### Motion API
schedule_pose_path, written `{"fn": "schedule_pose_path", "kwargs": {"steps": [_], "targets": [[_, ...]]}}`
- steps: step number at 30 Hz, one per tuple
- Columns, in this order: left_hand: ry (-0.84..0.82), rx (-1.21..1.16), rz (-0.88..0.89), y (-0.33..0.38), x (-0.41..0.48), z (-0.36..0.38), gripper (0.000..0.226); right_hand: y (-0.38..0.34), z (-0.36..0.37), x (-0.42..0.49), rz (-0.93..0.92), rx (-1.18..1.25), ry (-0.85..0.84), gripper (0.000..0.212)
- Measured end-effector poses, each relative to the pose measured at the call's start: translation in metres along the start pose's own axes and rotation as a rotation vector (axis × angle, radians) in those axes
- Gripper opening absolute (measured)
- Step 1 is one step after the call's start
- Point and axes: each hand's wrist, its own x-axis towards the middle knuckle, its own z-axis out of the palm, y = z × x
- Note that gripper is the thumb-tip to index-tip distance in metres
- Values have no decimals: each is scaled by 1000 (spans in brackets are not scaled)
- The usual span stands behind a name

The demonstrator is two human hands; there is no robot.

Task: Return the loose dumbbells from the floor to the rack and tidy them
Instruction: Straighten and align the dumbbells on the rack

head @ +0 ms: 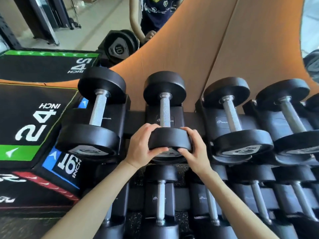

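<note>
1. On the top tier of the rack (136, 116), a black dumbbell (165, 111) lies in its cradle with its knurled steel handle pointing away from the camera.
2. Both hands clasp the near head of this dumbbell: the left hand (144, 144) wraps its left side, the right hand (195, 149) its right side.
3. Fingers of each hand curl over the rim of the head, and the thumbs press on its front face, their tips close together.
4. To the left, a larger dumbbell (96, 114) sits in the neighbouring cradle, apart from the held one.
5. To the right, two more dumbbells (233, 118) rest side by side in their cradles, heads nearly touching.
6. Below the hands, a lower tier (183, 199) carries a row of further dumbbells, partly hidden by the forearms.
7. Left of the rack stands a stack of soft plyo boxes (31, 121) with green, blue and red edges, marked 24 INCH and 16 INCH.
8. Behind the rack rises an orange-brown wall panel (215, 40).
9. A mirror (77, 23) beside the panel shows a reflected dumbbell head marked 10 and part of a person in a dark shirt.
</note>
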Motion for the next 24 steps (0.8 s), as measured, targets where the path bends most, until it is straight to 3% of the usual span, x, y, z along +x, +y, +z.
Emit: {"fn": "schedule_pose_path", "kwargs": {"steps": [5,11,16,18,21,24], "targets": [[119,-122,-129,-14,-17,6,67,-16,-4,14,-136,-351,-47,68],[331,-199,-265,-20,-33,23,65,-36,1,32,-389,-728,-55,70],[251,-233,-340,-14,-35,19,64,-48,-1,33,-406,-799,-90,69],[127,-221,-361,-11,-35,13,65,-45,-5,25,-317,-698,-105,65],[-63,-134,-380,-5,-34,0,63,-35,-10,6,-86,-191,-106,53],[-162,-2,-239,8,-16,-16,59,-18,-8,-6,54,178,9,56]]}}
